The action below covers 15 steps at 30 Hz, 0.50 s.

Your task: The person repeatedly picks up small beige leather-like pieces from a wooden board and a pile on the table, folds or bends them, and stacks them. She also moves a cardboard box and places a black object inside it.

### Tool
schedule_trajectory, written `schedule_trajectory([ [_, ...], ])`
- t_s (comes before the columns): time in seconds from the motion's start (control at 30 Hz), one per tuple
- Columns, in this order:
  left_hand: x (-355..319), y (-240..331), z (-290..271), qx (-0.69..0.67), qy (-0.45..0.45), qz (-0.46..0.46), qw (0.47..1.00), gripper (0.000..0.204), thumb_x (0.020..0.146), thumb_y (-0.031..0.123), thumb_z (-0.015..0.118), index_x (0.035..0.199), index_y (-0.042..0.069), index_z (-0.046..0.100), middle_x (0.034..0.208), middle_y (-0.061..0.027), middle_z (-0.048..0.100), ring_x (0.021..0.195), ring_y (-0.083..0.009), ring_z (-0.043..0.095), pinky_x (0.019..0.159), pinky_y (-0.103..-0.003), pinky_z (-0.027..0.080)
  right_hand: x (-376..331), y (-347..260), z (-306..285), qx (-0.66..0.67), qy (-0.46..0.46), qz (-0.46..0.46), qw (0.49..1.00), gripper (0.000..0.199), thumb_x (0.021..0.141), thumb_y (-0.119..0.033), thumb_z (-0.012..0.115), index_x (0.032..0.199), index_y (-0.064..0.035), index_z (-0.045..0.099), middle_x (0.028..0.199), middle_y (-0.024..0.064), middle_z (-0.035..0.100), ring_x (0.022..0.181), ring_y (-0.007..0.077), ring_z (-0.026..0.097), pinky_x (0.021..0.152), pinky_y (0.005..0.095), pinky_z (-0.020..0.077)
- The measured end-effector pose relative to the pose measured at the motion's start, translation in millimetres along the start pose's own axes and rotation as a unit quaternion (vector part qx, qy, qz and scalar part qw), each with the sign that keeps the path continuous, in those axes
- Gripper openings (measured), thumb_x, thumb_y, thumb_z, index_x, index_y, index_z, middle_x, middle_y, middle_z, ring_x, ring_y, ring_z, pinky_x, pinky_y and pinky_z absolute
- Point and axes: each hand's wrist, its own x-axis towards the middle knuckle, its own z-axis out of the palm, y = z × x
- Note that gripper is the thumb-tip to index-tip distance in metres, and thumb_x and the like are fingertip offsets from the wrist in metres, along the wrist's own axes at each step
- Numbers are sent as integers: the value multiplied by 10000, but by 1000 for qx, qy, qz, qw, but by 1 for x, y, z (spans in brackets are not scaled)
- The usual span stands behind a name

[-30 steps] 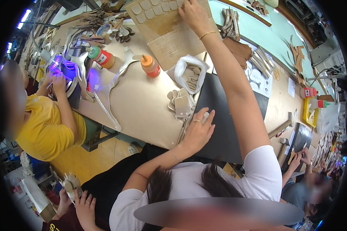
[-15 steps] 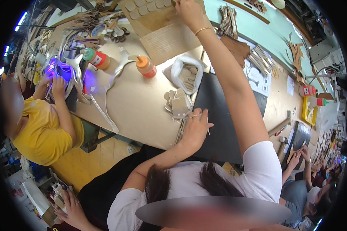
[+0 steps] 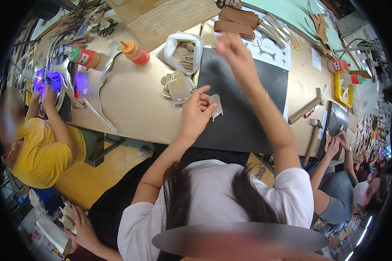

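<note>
My left hand (image 3: pixel 196 116) is over the left edge of a black mat (image 3: pixel 244 117), thumb and fingers closed at the edge of a pale rounded piece (image 3: pixel 216 105) with short thin straps at its lower end. Higher over the mat is my right hand (image 3: pixel 239 58), smeared by motion. A beige oval piece (image 3: pixel 209 40) shows at its fingertips, apparently pinched there. Beside my left hand lies a stack of similar pale rounded pieces (image 3: pixel 178 88). Just beyond it stands a white bag (image 3: pixel 170 42) of beige oval pieces (image 3: pixel 185 56).
An orange-capped bottle (image 3: pixel 136 53) and a green-capped bottle (image 3: pixel 83 57) stand left. Cardboard (image 3: pixel 165 19) lies at the back; brown strips (image 3: pixel 236 22) and a hammer (image 3: pixel 312 137) lie right. A person in yellow (image 3: pixel 43 152) works at left, another person (image 3: pixel 339 182) at right.
My right hand has come back from the cardboard at the far edge to above the black mat. My left hand has risen slightly, and the pale piece shows more fully. The view has shifted.
</note>
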Motion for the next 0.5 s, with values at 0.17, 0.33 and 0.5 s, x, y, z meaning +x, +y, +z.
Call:
schedule_trajectory([
  [0.17, -7, 25, -7, -225, -49, -16, 973, 294, 898, 14, 636, 1181, -54, 592, 1030, -100, 663, 854, -128, 657, 729, -231, 551, -116, -42, -7, -3, -37, 40, 999, 119, 889, -135, 676, 907, -22, 644, 1144, 66, 518, 1054, 165, 517, 937, 301, 413],
  [0.33, -30, 53, -7, -198, -98, -40, 975, 317, 906, 8, 606, 1213, -64, 572, 1084, -137, 665, 926, -152, 662, 746, -260, 570, -137, -60, -11, -41, -48, 26, 998, 97, 859, -100, 688, 874, -10, 655, 1080, 74, 555, 997, 176, 560, 908, 306, 429],
  [0.5, -45, 66, -9, -191, -109, -12, 975, 349, 887, -15, 595, 1228, -83, 556, 1112, -166, 658, 969, -172, 659, 780, -276, 571, -141, -73, -9, -82, -51, 12, 995, 92, 836, -90, 696, 857, -8, 660, 1024, 70, 580, 958, 182, 583, 880, 300, 443],
])
